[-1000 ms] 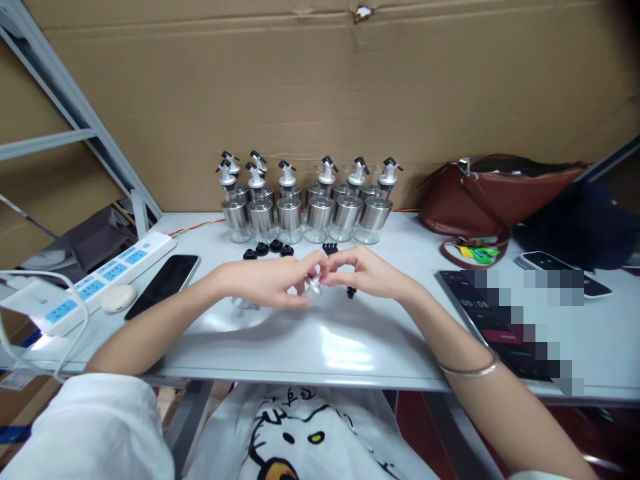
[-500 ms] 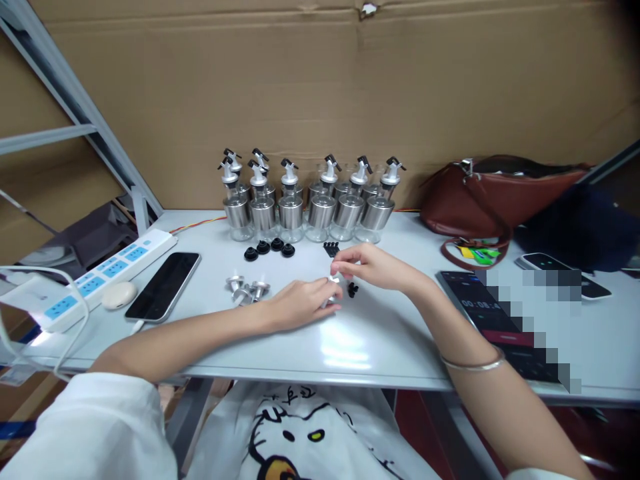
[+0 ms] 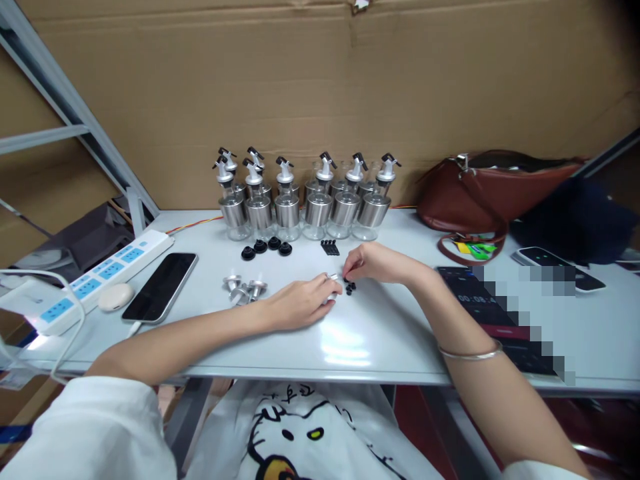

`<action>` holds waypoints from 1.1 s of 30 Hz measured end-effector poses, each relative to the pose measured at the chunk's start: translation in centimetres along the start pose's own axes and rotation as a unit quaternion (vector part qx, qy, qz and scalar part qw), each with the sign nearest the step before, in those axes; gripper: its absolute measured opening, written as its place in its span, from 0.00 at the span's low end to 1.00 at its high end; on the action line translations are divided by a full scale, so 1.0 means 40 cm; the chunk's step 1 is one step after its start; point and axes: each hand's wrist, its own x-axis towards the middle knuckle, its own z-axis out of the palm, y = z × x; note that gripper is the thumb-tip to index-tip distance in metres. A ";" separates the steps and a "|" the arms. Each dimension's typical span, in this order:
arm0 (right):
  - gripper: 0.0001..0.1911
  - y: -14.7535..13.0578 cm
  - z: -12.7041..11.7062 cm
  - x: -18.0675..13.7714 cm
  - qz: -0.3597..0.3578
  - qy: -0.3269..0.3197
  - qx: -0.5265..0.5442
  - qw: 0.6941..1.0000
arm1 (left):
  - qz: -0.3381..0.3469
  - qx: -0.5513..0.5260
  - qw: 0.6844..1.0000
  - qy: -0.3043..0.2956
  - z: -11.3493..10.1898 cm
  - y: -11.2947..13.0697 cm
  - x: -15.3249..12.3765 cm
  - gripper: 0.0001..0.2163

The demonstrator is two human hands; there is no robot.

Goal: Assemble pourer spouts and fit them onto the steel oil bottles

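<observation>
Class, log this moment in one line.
left hand: holding silver part | right hand: at small black parts | behind: bottles

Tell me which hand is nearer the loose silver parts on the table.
Left. The left hand is just to the right of the loose silver parts; the right hand is farther right, by the small black pieces.

Note small shiny silver piece (image 3: 332,277), mostly hidden by bare left hand (image 3: 307,301). Cannot identify tiny black pieces (image 3: 351,288) near bare right hand (image 3: 373,262): too small.
</observation>
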 end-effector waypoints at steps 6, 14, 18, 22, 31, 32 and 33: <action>0.09 0.004 0.017 0.017 -0.029 0.047 -0.039 0.998 | -0.009 0.028 0.999 -0.019 0.010 -0.005 0.006 0.13; 0.08 -0.022 0.014 0.007 -0.057 0.091 0.053 0.993 | -0.003 0.016 1.000 -0.009 0.019 -0.013 0.002 0.14; 0.11 -0.044 0.001 -0.020 -0.088 0.030 0.271 0.958 | -0.008 0.001 1.000 0.001 0.022 -0.013 0.001 0.14; 0.13 -0.051 0.002 -0.032 -0.081 -0.002 0.337 0.938 | -0.015 0.000 1.000 -0.002 0.019 -0.011 0.002 0.14; 0.14 -0.052 0.030 -0.019 -0.080 -0.002 0.380 0.922 | -0.020 -0.001 1.000 -0.011 0.012 -0.008 0.000 0.15; 0.14 -0.052 0.033 -0.017 -0.080 -0.004 0.385 0.920 | -0.022 -0.002 1.000 -0.011 0.013 -0.009 -0.001 0.15; 0.15 -0.052 0.036 -0.015 -0.079 -0.008 0.395 0.915 | -0.023 -0.003 1.000 -0.009 0.013 -0.010 -0.002 0.16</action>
